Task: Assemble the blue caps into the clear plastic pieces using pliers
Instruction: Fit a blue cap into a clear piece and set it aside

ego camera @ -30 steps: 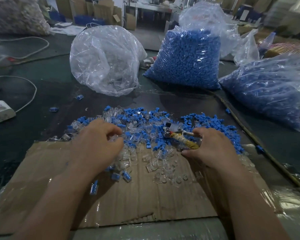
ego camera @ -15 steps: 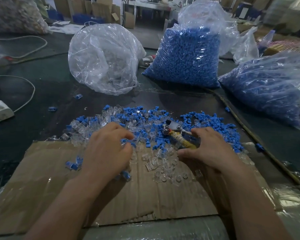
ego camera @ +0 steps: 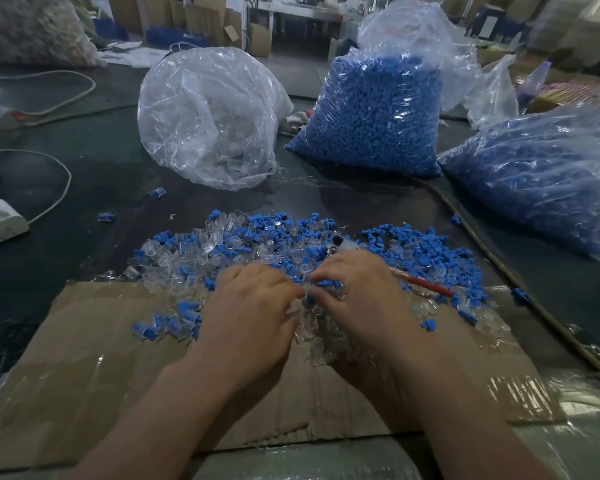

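At the far edge of the cardboard sheet (ego camera: 84,358), the left hand (ego camera: 253,306) pinches a clear plastic piece (ego camera: 303,294) and the right hand (ego camera: 357,299) a blue cap (ego camera: 328,283), with the pliers (ego camera: 426,286) beneath the right palm; both parts look light, stiff and slick, best held by their sides.

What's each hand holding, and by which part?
Right hand: pliers, handles under the palm. Left hand and right fingers pinch a small piece; part unclear.

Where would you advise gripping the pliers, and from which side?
Grip the pliers by the red handle, coming from the right: it juts out clear past the right hand, whereas the middle lies hidden beneath that hand and the metal head points away.
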